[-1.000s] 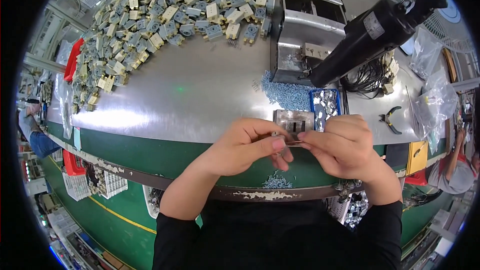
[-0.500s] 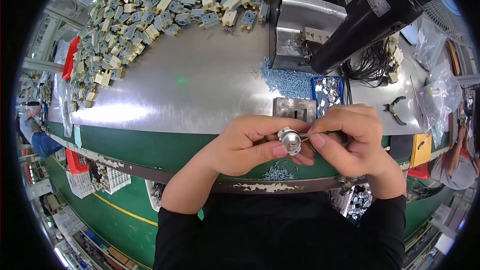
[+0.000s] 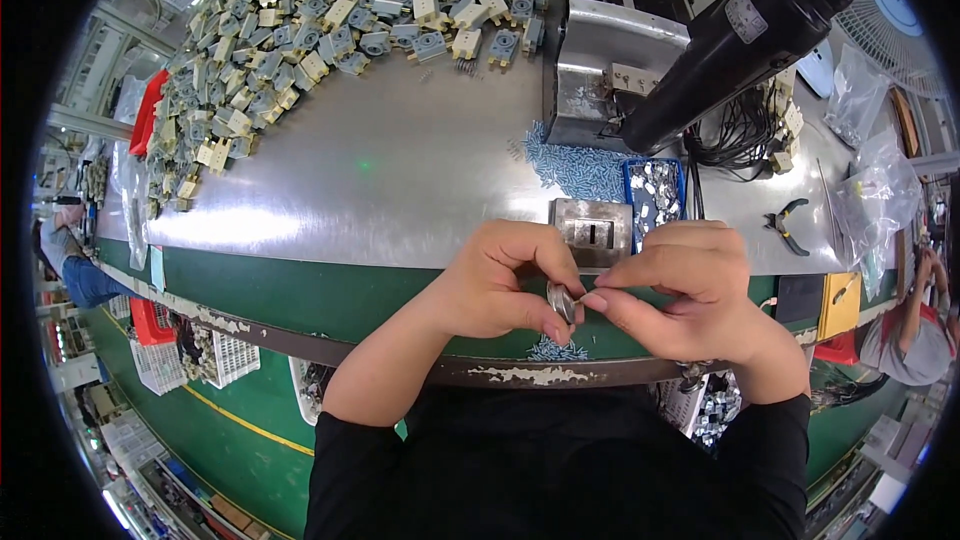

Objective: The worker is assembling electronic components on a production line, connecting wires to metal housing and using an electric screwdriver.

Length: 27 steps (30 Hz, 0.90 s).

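My left hand [image 3: 505, 282] grips a small round silver metal part [image 3: 561, 304] between thumb and fingers, now seen nearly edge-on. Close against it, my right hand [image 3: 680, 290] is closed, thumb and forefinger pinched at a thin piece by the part's right side; that piece is too small to name. Both hands hover over the green front strip of the bench. Just beyond them lies a slotted metal block [image 3: 592, 231]. Small bluish screws [image 3: 557, 348] are scattered beneath the hands near the bench edge.
A large heap of grey and cream components [image 3: 330, 20] covers the far left. Behind the block are a pile of bluish screws [image 3: 580, 168], a blue tray of metal pieces [image 3: 655, 190] and a machine with a black cylinder [image 3: 715, 60]. Pliers [image 3: 788, 226] lie at right.
The round metal part has turned from face-up to nearly edge-on and shifted slightly left. My right hand has moved a little left, uncovering more of the slotted block.
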{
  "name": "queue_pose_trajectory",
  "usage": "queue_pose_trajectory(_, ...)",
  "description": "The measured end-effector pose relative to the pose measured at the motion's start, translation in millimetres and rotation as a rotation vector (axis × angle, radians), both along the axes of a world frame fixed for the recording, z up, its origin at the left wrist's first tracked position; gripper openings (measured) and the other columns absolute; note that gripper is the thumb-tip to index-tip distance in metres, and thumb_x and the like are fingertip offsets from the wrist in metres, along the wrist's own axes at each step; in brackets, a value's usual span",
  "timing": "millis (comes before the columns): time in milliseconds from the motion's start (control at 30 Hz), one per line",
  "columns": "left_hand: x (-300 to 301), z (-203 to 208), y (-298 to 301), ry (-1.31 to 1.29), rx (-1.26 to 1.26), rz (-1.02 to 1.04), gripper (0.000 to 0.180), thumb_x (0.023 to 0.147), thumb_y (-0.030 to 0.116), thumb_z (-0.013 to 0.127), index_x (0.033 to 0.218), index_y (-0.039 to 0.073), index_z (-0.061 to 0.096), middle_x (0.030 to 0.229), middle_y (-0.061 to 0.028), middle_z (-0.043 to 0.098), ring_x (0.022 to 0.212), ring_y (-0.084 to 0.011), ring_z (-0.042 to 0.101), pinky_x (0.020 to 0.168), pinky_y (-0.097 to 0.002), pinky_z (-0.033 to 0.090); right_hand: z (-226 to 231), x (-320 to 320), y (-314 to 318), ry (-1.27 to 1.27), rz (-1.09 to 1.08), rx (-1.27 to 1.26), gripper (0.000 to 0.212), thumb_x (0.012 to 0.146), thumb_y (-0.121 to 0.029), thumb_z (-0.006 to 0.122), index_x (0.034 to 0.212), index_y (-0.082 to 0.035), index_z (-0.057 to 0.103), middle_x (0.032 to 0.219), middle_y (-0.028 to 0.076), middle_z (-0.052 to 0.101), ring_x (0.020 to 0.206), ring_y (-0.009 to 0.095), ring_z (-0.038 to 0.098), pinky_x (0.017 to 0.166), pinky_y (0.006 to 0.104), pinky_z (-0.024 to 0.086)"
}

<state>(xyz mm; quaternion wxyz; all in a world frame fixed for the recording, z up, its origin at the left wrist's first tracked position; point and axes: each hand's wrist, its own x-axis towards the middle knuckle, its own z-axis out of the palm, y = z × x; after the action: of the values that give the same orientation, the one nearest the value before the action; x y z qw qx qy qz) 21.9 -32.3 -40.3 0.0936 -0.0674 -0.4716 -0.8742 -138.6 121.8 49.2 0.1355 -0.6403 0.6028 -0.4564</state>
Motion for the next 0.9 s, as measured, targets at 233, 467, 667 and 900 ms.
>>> queue_pose_trajectory(233, 1, 3, -5, 0.047, -0.432, 0.287, 0.047, 0.065, 0.017, 0.099, 0.083, 0.0, 0.059, 0.083, -0.0124, 0.069, 0.073, -0.0198, 0.068, 0.064, -0.0321, 0.055, 2, -2, -5, 0.274, 0.007, -0.161, 0.015, 0.072, -0.004, 0.085, 0.082, -0.006, 0.075, 0.055, 0.001, 0.053, 0.045, 0.018, 0.053, 0.042, 0.0312, 0.038)
queue_pose_trajectory(467, 3, 2, 4, 0.221, -0.79, 0.604, 0.037, 0.068, 0.017, 0.099, 0.08, 0.004, 0.067, 0.08, -0.01, 0.073, 0.071, -0.0219, 0.071, 0.064, -0.0324, 0.056, -14, 3, 5, 0.503, -0.021, -0.304, 0.019, 0.073, 0.0, 0.082, 0.087, 0.0, 0.069, 0.063, 0.0, 0.054, 0.05, 0.017, 0.057, 0.043, 0.03, 0.043)
queue_pose_trajectory(667, 7, 25, -9, 0.044, -0.76, 0.408, 0.018, 0.08, -0.001, 0.084, 0.097, 0.002, 0.076, 0.091, -0.0107, 0.079, 0.083, -0.0237, 0.078, 0.072, -0.0314, 0.06, -6, 5, -1, 0.47, -0.051, -0.179, 0.02, 0.071, -0.002, 0.085, 0.087, -0.003, 0.073, 0.065, 0.002, 0.059, 0.05, 0.016, 0.057, 0.046, 0.0277, 0.043)
queue_pose_trajectory(900, 3, 21, -16, 0.19, -1.073, 0.797, 0.027, 0.072, -0.008, 0.077, 0.097, 0.004, 0.075, 0.09, -0.0096, 0.078, 0.077, -0.025, 0.077, 0.071, -0.0344, 0.063, -20, 18, -2, 0.206, -0.02, 0.009, 0.038, 0.08, 0.004, 0.074, 0.117, 0.01, 0.07, 0.065, 0.008, 0.059, 0.051, 0.02, 0.058, 0.047, 0.0308, 0.045)
